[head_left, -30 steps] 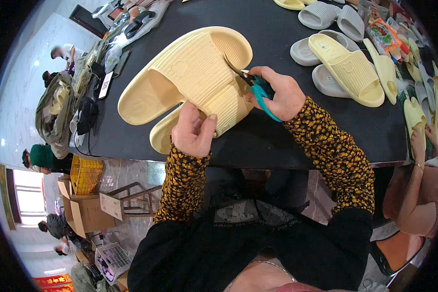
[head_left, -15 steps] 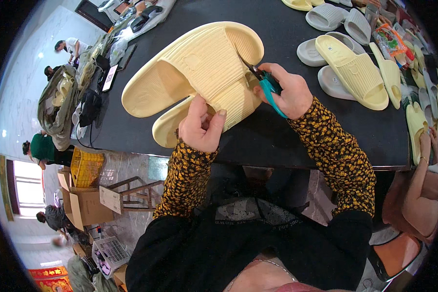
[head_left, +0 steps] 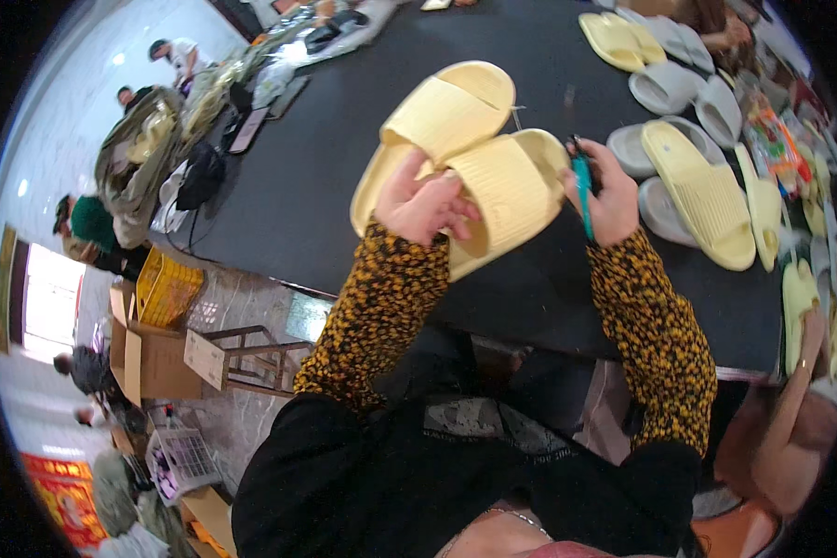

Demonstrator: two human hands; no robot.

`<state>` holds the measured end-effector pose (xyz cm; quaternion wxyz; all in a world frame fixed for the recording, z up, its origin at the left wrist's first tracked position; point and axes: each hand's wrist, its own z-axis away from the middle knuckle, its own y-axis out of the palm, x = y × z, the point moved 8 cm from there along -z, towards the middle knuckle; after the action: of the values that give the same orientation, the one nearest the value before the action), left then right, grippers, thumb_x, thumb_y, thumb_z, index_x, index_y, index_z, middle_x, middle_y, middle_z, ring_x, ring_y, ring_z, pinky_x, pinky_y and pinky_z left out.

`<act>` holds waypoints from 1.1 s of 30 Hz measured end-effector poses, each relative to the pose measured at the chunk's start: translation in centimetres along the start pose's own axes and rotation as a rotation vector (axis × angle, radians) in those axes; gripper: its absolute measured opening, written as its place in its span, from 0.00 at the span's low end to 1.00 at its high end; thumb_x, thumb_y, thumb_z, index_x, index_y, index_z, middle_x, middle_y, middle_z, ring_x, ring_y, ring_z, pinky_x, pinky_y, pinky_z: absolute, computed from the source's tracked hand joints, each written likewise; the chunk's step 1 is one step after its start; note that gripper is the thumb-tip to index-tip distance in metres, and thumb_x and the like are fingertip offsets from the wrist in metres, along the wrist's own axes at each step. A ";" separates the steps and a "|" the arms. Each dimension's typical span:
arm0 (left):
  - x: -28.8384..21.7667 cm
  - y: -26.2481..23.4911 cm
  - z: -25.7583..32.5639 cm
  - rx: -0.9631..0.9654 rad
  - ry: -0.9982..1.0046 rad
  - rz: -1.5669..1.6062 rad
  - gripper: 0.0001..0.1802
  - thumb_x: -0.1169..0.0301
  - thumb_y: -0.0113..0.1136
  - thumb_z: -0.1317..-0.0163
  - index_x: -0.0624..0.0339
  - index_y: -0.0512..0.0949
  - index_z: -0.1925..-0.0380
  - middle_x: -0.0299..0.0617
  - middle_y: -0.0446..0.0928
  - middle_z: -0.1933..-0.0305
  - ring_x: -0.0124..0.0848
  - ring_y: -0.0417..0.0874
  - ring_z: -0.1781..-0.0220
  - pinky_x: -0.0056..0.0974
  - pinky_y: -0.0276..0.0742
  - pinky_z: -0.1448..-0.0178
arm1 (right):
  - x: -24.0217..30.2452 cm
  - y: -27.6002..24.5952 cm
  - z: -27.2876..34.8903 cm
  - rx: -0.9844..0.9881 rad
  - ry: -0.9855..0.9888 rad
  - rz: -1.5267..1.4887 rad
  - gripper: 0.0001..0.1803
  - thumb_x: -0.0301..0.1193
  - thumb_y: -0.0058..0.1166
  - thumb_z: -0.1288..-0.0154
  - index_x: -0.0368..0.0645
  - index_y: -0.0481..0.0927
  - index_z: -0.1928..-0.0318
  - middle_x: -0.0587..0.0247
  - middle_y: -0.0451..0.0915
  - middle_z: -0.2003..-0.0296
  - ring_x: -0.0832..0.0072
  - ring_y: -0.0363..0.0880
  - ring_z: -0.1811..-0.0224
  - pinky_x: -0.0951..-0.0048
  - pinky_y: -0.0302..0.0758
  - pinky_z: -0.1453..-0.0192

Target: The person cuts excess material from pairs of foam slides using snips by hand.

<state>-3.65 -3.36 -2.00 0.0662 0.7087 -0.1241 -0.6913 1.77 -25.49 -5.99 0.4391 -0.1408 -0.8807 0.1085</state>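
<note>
A pair of pale yellow slide slippers (head_left: 511, 191) is in front of me over the dark table, one overlapping the other, their straps ribbed. My left hand (head_left: 423, 200) grips them, its fingers at the strap openings where the two slippers meet. A thin strand (head_left: 519, 116) sticks up between their far ends. Just right of the pair, my right hand (head_left: 614, 195) is closed around small nippers (head_left: 582, 181) with teal handles and a dark head. The nippers point away from me, beside the nearer slipper and its far end.
Yellow and grey slippers (head_left: 702, 186) lie in pairs on the table (head_left: 325, 177) to my right, beside a colourful plastic packet (head_left: 777, 153). A phone (head_left: 248, 130) and a black bag lie left. Another person's arm (head_left: 795, 409) reaches in at the right. Boxes and a stool stand on the floor left.
The pair of slippers has turned and come apart at an angle, shifting right. My left hand has moved up and right with it. My right hand has drawn the nippers back from between the slippers.
</note>
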 end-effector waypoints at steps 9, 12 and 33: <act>5.1 -1.3 -3.5 0.029 -0.114 0.130 0.36 0.75 0.50 0.37 0.73 0.45 0.34 0.57 0.75 0.52 0.41 0.84 0.64 0.36 0.82 0.70 | -1.3 -0.1 0.9 -0.025 0.309 -0.152 0.20 0.33 0.59 0.40 0.37 0.73 0.51 0.69 0.76 0.76 0.88 0.68 0.82 0.83 0.67 0.79; 5.1 -2.6 -2.2 0.054 -0.095 -0.053 0.37 0.74 0.53 0.39 0.74 0.48 0.35 0.59 0.75 0.50 0.38 0.83 0.62 0.34 0.82 0.65 | -1.4 0.3 1.0 -0.016 0.321 -0.180 0.19 0.33 0.58 0.40 0.36 0.73 0.51 0.70 0.74 0.77 0.88 0.67 0.83 0.83 0.65 0.81; 5.0 -2.8 -6.9 0.161 0.380 -1.513 0.14 0.62 0.59 0.44 0.59 0.79 0.61 0.45 0.76 0.54 0.43 0.72 0.45 0.43 0.68 0.40 | -0.6 1.3 1.2 0.075 0.207 -0.056 0.20 0.31 0.58 0.41 0.35 0.72 0.50 0.66 0.77 0.75 0.87 0.70 0.80 0.82 0.68 0.77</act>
<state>3.50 -2.53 -7.35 -0.4544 0.7094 0.3562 -0.4042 1.39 -24.59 -7.57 0.5357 -0.1100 -0.8295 0.1137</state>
